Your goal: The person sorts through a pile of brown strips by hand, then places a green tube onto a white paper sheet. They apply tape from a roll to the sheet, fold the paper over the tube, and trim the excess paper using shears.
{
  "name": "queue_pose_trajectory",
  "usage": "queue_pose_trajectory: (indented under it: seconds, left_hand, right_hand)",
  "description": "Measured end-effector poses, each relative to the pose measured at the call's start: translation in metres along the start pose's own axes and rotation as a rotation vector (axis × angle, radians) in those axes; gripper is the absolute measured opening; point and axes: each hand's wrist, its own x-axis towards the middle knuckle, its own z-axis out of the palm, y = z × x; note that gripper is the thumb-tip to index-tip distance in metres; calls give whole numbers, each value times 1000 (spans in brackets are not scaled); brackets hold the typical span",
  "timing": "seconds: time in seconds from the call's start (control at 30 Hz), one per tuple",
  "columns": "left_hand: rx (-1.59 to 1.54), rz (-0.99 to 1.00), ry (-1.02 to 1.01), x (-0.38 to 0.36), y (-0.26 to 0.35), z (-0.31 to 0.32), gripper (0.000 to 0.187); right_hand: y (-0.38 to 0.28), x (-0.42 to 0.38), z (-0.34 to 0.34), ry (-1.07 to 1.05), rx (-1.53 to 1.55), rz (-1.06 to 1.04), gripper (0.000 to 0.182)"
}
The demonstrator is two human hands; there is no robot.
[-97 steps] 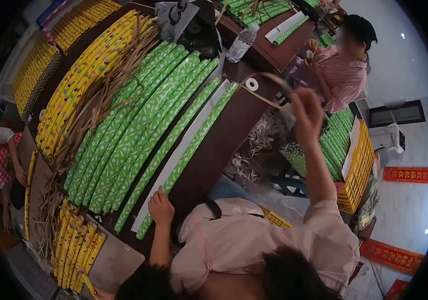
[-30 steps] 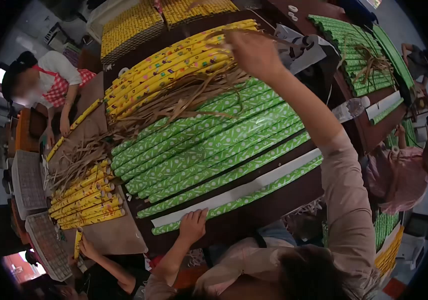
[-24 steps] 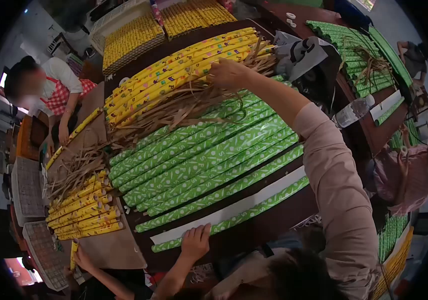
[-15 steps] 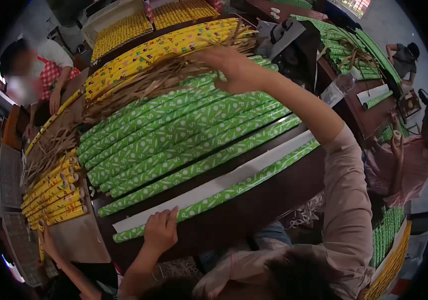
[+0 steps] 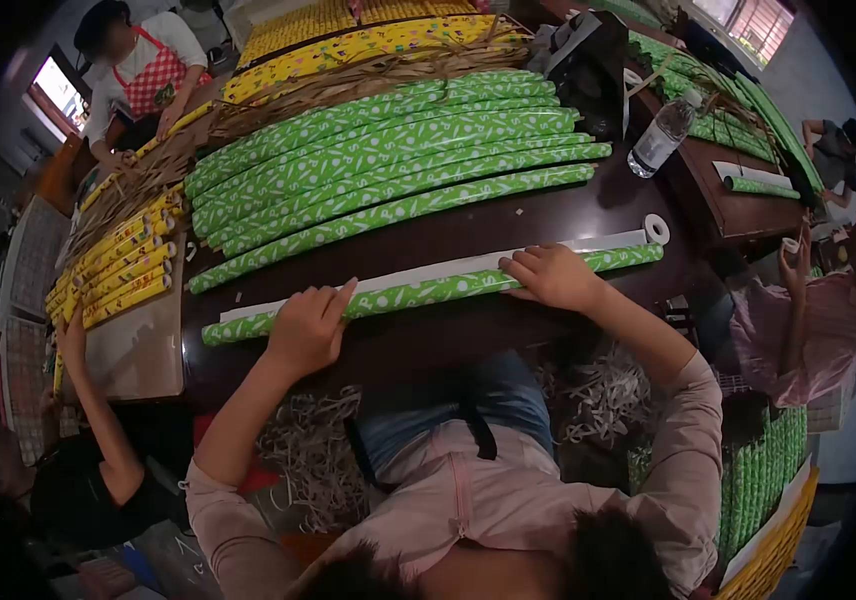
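A long roll of green wrapping paper [image 5: 418,292] with a white letter-and-spoon-like print lies across the dark table in front of me. A strip of its white underside [image 5: 398,270] shows along the far edge. My left hand [image 5: 310,325] presses on the left part of the roll, fingers bent over it. Farther right, my right hand [image 5: 556,277] grips the same roll, thumb on the near side. By its right end stands a small white roll of tape or ribbon [image 5: 656,229]. Behind lie several finished-looking green rolls [image 5: 378,170], side by side.
Brown paper strips [image 5: 338,90] and yellow printed rolls [image 5: 378,60] lie at the back. Shorter yellow rolls [image 5: 133,270] are stacked left, where another person's hand [image 5: 72,335] touches them. A water bottle [image 5: 663,135] stands at right. Co-workers sit left and right.
My right hand has come down from over the stacked green rolls onto the roll before me. My left hand remains on that roll. The view has shifted, showing more of my lap.
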Motion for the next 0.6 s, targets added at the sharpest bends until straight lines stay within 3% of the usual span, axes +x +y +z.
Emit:
queue_pose_trajectory:
  seconds: [0.17, 0.23, 0.43, 0.5, 0.6]
  left_hand:
    - [317, 122, 166, 10, -4, 4, 51]
    - [326, 95, 70, 4, -10, 12, 51]
    - [75, 100, -40, -16, -32, 26, 60]
    - [35, 103, -44, -19, -35, 32, 58]
    - [0, 91, -152, -9, -31, 22, 53]
  right_hand:
    - [4, 6, 1, 73, -61, 2, 38]
    - [9, 12, 12, 84, -32, -39, 37]
    - [15, 24, 27, -65, 29, -27, 45]
    - [16, 25, 28, -8, 112, -40, 46]
    - [15, 28, 19, -81, 188, -17, 40]
